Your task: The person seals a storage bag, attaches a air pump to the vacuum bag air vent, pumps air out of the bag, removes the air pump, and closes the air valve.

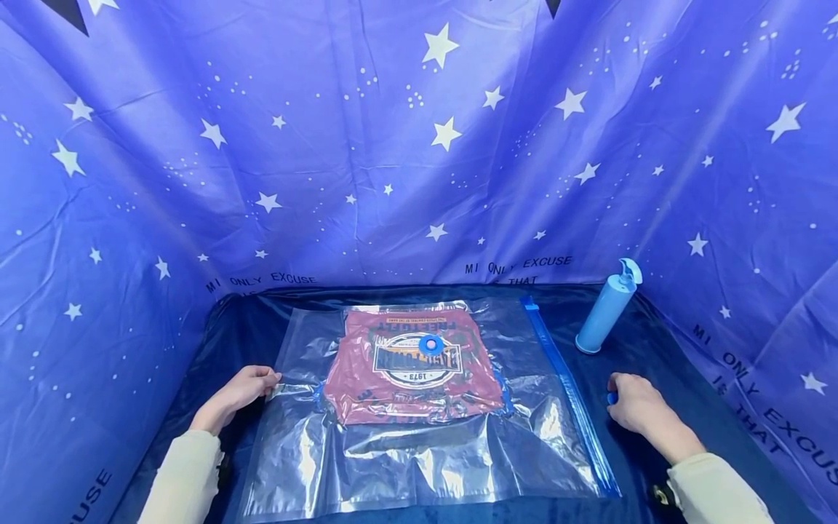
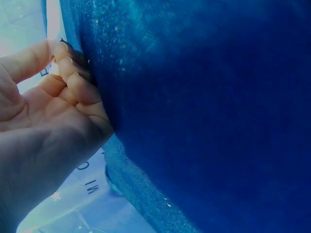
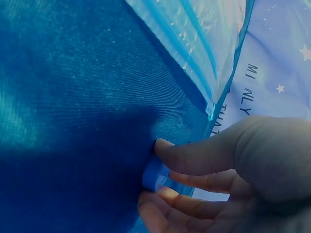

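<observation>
A clear plastic vacuum storage bag (image 1: 393, 466) lies flat, with a folded maroon printed garment (image 1: 406, 397) inside. A round blue valve (image 1: 431, 344) sits on the bag above the garment's print. My left hand (image 1: 244, 391) pinches the bag's left edge between thumb and fingers; in the left wrist view the fingers of this hand (image 2: 53, 92) are curled at the edge. To the right of the bag, my right hand (image 1: 638, 407) pinches a small blue cap (image 3: 154, 174) between thumb and fingers, low over the dark cloth.
A light blue hand pump (image 1: 605, 313) stands at the back right, leaning slightly. The bag's blue zip strip (image 1: 576, 407) runs along its right side, with a slider (image 1: 529, 303) at the far end. Dark blue cloth (image 1: 543, 513) covers the table. Star-printed curtains (image 1: 366, 145) enclose it.
</observation>
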{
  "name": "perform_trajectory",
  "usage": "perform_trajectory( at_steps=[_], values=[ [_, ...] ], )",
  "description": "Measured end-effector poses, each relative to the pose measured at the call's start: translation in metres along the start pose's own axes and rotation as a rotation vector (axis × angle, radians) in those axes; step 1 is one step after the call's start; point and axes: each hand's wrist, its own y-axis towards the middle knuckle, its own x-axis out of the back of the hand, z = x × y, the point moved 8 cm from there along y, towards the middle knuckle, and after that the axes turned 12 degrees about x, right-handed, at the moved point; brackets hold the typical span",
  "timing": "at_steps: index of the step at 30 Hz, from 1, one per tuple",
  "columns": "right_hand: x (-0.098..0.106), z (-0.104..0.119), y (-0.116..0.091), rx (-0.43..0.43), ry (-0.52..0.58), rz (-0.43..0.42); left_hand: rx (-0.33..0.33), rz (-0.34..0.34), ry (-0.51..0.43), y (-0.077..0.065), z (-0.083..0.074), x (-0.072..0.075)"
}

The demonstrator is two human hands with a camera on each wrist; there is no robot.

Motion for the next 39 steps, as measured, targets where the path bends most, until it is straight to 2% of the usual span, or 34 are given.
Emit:
perform_trajectory(
  at_steps=[12, 25, 31, 39],
  values=[
    [0.002, 0.003, -0.001, -0.007, 0.008, -0.036, 0.027, -0.003, 0.006, -0.001, 0.001, -0.001],
    [0.010, 0.013, 0.002, 0.079, 0.004, -0.143, 0.026, 0.004, 0.000, -0.001, 0.003, -0.001],
    [0.011, 0.017, 0.003, 0.084, 0.005, -0.156, 0.042, 0.013, -0.009, 0.000, 0.006, -0.003],
    [0.016, 0.027, 0.006, 0.100, 0.004, -0.216, 0.020, 0.005, 0.001, 0.000, 0.002, -0.001]
  ],
)
